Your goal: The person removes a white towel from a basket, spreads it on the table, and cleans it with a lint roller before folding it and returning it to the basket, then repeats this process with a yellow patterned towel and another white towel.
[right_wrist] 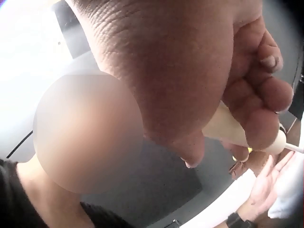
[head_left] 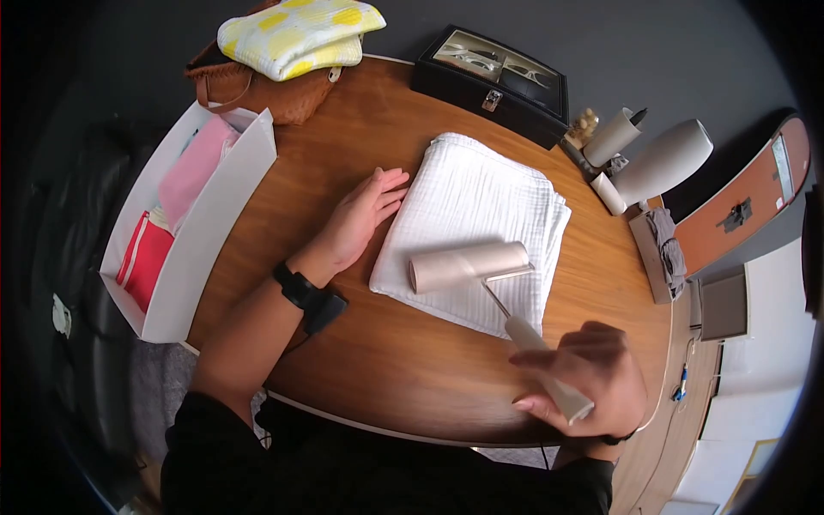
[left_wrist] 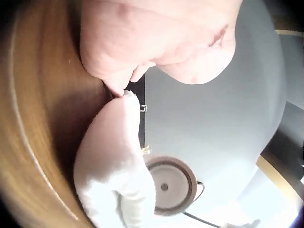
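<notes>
A folded white gauze cloth (head_left: 489, 197) lies flat on the wooden table. Across its near part rests the paper roll of a lint roller (head_left: 470, 264), whose handle slants toward me. My right hand (head_left: 592, 378) grips that handle, and in the right wrist view the fingers (right_wrist: 263, 126) curl round it. Beside the cloth's left edge is my left hand (head_left: 365, 215), fingers extended, their tips right at the border. In the left wrist view the cloth (left_wrist: 114, 156) bulges up close to those fingertips.
At left stands a white box (head_left: 210, 245) with folded pink and red cloths. Behind it a brown woven bag (head_left: 283, 96) carries a yellow-and-white cloth (head_left: 300, 34). A black glasses case (head_left: 489, 81) sits at the back. A white lamp-like object (head_left: 665, 163) and a mirror (head_left: 747, 202) stand right.
</notes>
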{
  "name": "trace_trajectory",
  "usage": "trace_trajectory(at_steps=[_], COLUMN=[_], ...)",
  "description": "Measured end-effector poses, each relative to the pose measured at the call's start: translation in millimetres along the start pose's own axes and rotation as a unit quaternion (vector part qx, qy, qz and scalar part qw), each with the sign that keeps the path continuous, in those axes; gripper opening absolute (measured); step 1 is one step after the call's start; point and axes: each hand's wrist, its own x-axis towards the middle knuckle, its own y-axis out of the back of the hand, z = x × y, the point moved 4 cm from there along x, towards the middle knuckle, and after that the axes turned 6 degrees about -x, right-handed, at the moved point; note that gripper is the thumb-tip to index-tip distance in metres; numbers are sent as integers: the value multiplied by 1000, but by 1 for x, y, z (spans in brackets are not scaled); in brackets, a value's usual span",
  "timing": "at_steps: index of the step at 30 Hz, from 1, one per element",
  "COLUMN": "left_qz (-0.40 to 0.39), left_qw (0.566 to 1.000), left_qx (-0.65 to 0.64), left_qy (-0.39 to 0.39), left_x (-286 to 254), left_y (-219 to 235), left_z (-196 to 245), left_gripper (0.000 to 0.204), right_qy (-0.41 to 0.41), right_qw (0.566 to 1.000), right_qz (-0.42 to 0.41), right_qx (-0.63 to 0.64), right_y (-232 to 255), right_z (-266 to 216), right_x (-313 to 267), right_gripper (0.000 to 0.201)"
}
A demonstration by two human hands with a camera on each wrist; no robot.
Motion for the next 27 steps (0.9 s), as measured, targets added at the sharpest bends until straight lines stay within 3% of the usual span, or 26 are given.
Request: trace_trajectory(at_steps=[3,4,7,10,14,17,20,21,23,25,27], left_qz=[9,11,42,109,100,93,74,66,51,33,7], left_qw=[1000,1000,997,992,992,993,995,996,998,997,986], left_qx=[-6,-16,-50,-30,-30,-47,-38,-28,10,70,157], left_qy=[0,-3,-31,-60,-67,-55,-47,-43,-25,2,-48], left_x=[1,1,1,-2,-2,0,-1,-1,-1,-2,-3], left_y=[0,1,0,0,3,1,4,4,3,-1,-5], left_z=[-1,-1,-5,-8,-13,-9,-7,-7,-8,-8,-9], left_gripper=[85,84,81,79,74,72,68,65,58,47,43], right_qy=[6,-6,-50,-61,-31,9,84,118,119,64,-32], right_qw=[997,996,990,980,993,999,993,987,983,985,980], right_qz=[69,54,97,93,93,11,-79,-72,-21,-8,21], right_qx=[-41,-71,-92,-164,-65,-50,39,83,137,159,196], right_y=[-20,-26,-63,-103,-77,-30,9,17,31,43,45], right_z=[-4,-2,26,65,55,30,19,23,41,63,86], right_x=[5,13,43,54,44,22,-5,-15,-41,-47,-59], right_gripper=[22,18,41,46,48,49,50,52,53,51,41])
